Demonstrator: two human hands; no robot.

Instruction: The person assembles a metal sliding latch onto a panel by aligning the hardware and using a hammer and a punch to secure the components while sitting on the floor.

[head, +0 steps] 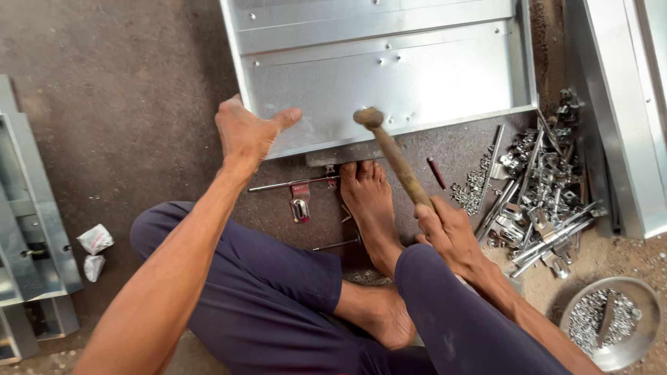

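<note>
A large galvanized sheet-metal panel [389,76] with folded edges lies on the ground in front of me. My left hand [246,132] grips its near-left corner, thumb on top of the sheet. My right hand [448,229] is closed around the wooden handle of a hammer [396,156]; the hammer's head rests at the panel's near edge, close to some rivets. My bare foot [368,201] presses against the near edge of the panel, beside a small metal block.
A pile of shiny metal latches and rods [538,194] lies to the right, with a red pencil-like tool [436,172] nearby. A metal bowl of small fasteners [611,323] sits at bottom right. A latch bolt [299,198] lies by my foot. More sheet-metal parts [28,229] stand at left.
</note>
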